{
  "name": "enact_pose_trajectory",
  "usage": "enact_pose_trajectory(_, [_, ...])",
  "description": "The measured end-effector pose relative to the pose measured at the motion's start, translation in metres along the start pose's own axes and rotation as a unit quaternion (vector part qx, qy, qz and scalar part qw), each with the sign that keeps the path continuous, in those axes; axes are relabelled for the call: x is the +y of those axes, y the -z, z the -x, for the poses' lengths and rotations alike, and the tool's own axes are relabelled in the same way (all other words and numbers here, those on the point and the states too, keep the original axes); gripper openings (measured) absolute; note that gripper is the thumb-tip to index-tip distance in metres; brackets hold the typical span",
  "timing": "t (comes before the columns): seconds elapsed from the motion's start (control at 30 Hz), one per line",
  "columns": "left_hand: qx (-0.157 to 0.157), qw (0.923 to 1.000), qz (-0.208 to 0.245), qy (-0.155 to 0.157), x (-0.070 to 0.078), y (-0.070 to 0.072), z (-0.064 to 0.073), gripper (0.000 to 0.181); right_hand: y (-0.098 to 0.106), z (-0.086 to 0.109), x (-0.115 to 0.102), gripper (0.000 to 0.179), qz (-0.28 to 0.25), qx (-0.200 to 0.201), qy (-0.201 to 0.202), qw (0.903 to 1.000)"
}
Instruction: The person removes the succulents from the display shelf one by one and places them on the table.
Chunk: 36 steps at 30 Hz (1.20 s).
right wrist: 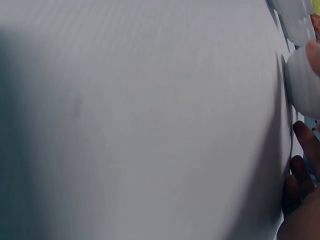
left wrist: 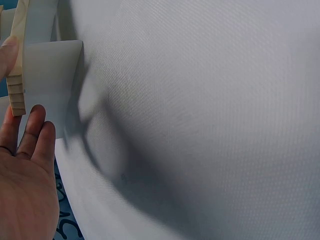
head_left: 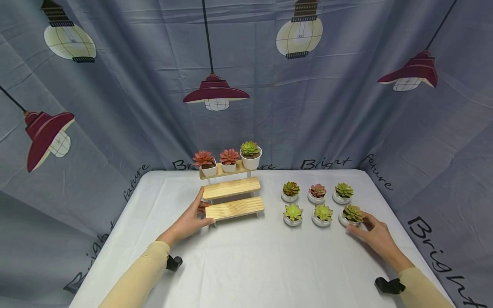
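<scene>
A three-tier wooden plant stand (head_left: 234,208) with pale planks stands left of centre in the head view. My left hand (head_left: 189,217) holds it by its left end, the thumb against the lowest plank (left wrist: 17,95) and the index finger reaching up to the middle one. At the front right corner of a group of potted plants, my right hand (head_left: 371,233) grips a green succulent (head_left: 352,213) by its white pot (right wrist: 304,82), thumb on the near side. In the right wrist view the other fingers lie near the white cloth.
On the top tier sit two red succulents (head_left: 229,157) and a green one (head_left: 250,155) in white pots. Several more potted succulents (head_left: 293,212) stand in two rows on the white table (head_left: 265,265). A grey printed curtain (head_left: 269,124) hangs behind.
</scene>
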<state>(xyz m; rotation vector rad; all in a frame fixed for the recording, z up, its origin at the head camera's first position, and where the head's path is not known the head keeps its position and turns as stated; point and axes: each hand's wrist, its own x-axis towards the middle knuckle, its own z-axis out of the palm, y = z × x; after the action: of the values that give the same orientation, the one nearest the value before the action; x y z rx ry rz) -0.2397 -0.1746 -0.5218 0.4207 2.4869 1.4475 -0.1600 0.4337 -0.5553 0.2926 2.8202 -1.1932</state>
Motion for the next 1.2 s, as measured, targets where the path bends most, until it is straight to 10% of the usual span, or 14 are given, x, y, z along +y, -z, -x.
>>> enact_pose_trajectory(0.63, [0.001,1.0,-0.002,-0.003,-0.002,0.0,0.001,0.118,0.024,0.017,-0.018,0.084,-0.01,0.092,0.096,0.9911])
enact_pose_trajectory(0.93, [0.001,1.0,-0.006,-0.004,0.002,0.001,0.001,0.118,0.02,0.015,-0.06,0.076,-0.019,0.136,0.134,0.9815])
enact_pose_trajectory(1.2, [0.002,1.0,-0.007,-0.002,0.001,0.0,0.001,0.119,0.007,0.006,-0.105,0.075,-0.059,0.096,0.15,0.9822])
